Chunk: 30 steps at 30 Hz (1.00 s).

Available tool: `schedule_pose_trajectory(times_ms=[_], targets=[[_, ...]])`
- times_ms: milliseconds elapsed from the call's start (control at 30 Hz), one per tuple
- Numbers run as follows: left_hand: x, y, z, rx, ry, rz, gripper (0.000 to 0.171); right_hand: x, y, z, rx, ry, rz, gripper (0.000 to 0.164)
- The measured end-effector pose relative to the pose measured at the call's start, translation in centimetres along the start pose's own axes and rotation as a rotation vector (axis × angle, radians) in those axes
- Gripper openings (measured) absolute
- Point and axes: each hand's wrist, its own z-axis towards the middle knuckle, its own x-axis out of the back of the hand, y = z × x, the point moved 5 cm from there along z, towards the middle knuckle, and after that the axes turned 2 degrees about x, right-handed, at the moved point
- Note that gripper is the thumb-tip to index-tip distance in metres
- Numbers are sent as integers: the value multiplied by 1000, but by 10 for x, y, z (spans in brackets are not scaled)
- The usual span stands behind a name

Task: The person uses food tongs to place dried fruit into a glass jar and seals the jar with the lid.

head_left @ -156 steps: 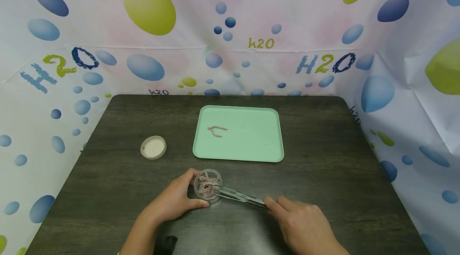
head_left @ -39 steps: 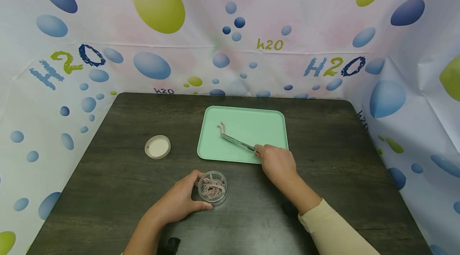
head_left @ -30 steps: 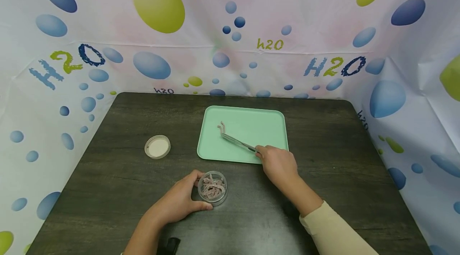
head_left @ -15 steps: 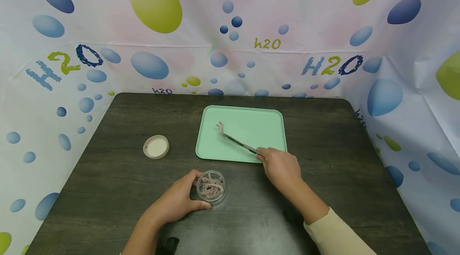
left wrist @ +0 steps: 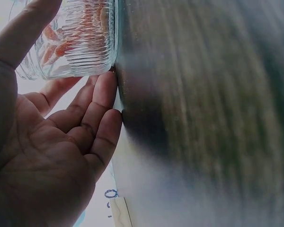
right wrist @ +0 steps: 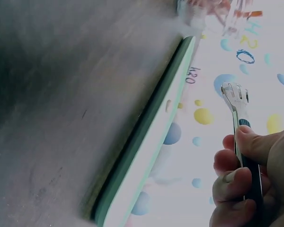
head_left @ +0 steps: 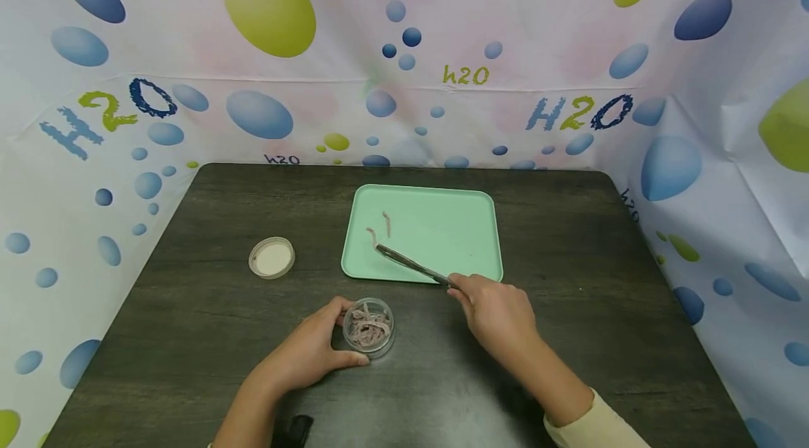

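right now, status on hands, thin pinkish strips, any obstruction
Left hand holding clear glass jar; right hand gripping metal tongs. Two strips on mint-green rectangular tray. No obstruction visible.

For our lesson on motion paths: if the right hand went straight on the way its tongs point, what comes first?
Leading with the tongs, the right hand would probably meet the nearer pinkish strip on the green tray first; depth is unclear, so it might pass above.

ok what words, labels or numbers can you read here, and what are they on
"H2O", large, white bubble-print backdrop, left
"H2O", large, backdrop, right
"h2O", lime, backdrop, centre
"h2O", dark, low on the backdrop, left of centre
"h2O", dark, sideways, backdrop, far right
Left wrist view: small lettering on the backdrop, only an O clear
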Motion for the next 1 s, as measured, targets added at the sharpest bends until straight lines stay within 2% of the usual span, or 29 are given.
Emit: schedule_pose_trajectory(times_ms=[300, 433, 600, 633, 700, 767, 800, 867, 900, 1000], targets=[[0, 0, 0, 12, -3, -6, 74, 15, -10, -23, 58, 16, 3, 17], [-1, 0, 0, 9, -8, -8, 74, 20, -13, -35, 93, 40, -9, 11], [-1, -1, -1, 7, 1, -4, 73, 25, -17, -46, 134, 92, -5, 56], [-1, -1, -1, 7, 3, -1, 74, 26, -18, -48, 139, 101, -1, 59], [-1, -2, -1, 8, 5, 2, 74, 27, -19, -52, 149, 112, 0, 53], [-2, -2, -1, 11, 4, 4, 74, 29, -20, -56, 153, 110, 6, 35], [-2, -2, -1, 13, 3, 4, 74, 30, -21, -58, 154, 110, 7, 34], [-2, -2, -1, 16, 2, 4, 74, 32, -23, -63, 155, 98, 7, 14], [-2, -2, -1, 16, 1, 5, 74, 33, -23, -65, 155, 94, 14, 10], [-1, -2, -1, 13, 1, 6, 75, 37, -26, -70, 159, 88, 28, 13]])
